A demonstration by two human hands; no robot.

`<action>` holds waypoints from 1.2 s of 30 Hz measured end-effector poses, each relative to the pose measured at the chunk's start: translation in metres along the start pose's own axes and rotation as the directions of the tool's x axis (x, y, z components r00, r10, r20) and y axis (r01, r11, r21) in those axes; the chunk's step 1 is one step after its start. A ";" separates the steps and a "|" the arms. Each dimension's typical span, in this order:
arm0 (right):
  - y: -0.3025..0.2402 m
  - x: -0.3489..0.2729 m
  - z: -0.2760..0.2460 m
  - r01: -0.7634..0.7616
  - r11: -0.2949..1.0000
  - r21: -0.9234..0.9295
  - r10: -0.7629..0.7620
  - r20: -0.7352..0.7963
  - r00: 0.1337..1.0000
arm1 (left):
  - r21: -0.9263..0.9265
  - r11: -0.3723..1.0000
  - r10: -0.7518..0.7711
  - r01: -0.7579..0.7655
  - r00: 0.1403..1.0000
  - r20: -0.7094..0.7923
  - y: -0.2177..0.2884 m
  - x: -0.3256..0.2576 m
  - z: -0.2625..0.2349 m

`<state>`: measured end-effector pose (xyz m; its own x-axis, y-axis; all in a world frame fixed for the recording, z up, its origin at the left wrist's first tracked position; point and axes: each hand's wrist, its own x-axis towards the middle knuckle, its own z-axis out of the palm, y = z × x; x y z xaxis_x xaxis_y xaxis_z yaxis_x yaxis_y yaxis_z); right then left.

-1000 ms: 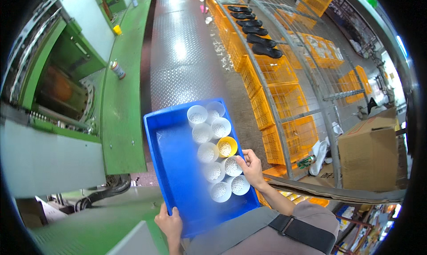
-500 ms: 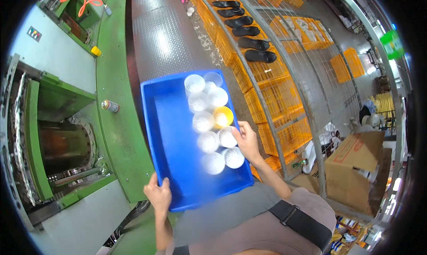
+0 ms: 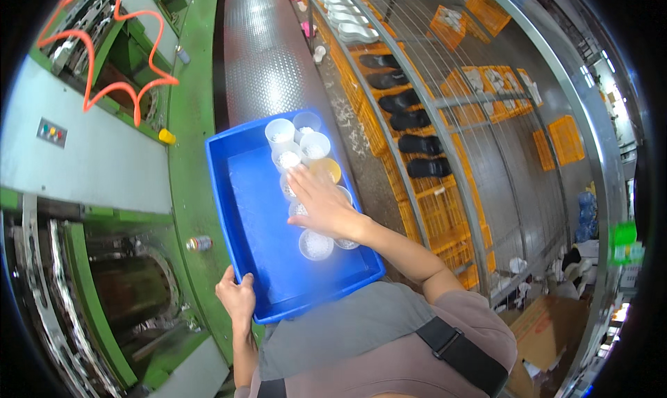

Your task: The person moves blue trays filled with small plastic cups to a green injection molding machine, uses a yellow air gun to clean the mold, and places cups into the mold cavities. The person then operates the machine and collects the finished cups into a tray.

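I carry a blue plastic tray (image 3: 250,210) in front of my body. My left hand (image 3: 237,297) grips its near left rim. Several clear plastic cups (image 3: 317,244) with white granules stand along the tray's right side, and one yellow cup (image 3: 326,167) sits among them. My right hand (image 3: 321,202) lies flat over the middle cups with fingers spread, touching their tops. The left half of the tray is bare blue floor.
A green machine (image 3: 104,189) with an orange coiled hose (image 3: 118,51) runs along my left. A grey checker-plate walkway (image 3: 267,57) leads ahead. On the right, metal racks (image 3: 431,113) hold black soles and orange crates (image 3: 445,217). A cardboard box (image 3: 549,335) sits low right.
I have walked forward along the machine. My right hand moved from the tray's right edge onto the tops of the cups. My left hand keeps its grip.
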<state>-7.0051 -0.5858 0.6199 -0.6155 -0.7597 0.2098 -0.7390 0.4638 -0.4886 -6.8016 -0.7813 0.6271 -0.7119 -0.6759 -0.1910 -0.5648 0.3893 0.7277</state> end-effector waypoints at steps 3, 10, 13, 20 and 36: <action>0.072 0.078 -0.001 -0.074 0.997 0.022 0.074 -0.002 0.997 | 0.016 1.000 -0.023 0.023 1.000 0.019 0.027 0.089 0.028; 0.251 0.280 -0.044 -0.582 0.737 0.343 0.656 -0.157 0.738 | 0.038 0.993 0.109 -0.110 0.994 0.014 0.144 0.314 0.066; 0.315 0.353 -0.041 -0.559 0.707 0.434 0.682 -0.205 0.702 | 0.055 0.991 0.120 -0.122 0.992 0.031 0.191 0.409 0.075; 0.481 0.552 -0.024 -0.620 0.686 0.381 0.719 -0.219 0.660 | 0.159 0.971 0.172 -0.179 0.983 0.057 0.277 0.657 0.140; 0.807 1.097 -0.087 -0.621 0.680 0.389 0.719 -0.189 0.669 | 0.143 0.981 0.134 -0.130 0.991 -0.016 0.524 1.213 0.250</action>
<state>-8.3002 -1.0049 0.5291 -0.9948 -0.0889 -0.0506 -0.0141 0.6097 -0.7925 -8.0651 -1.2409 0.6118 -0.7741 -0.6278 -0.0810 -0.5212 0.5594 0.6446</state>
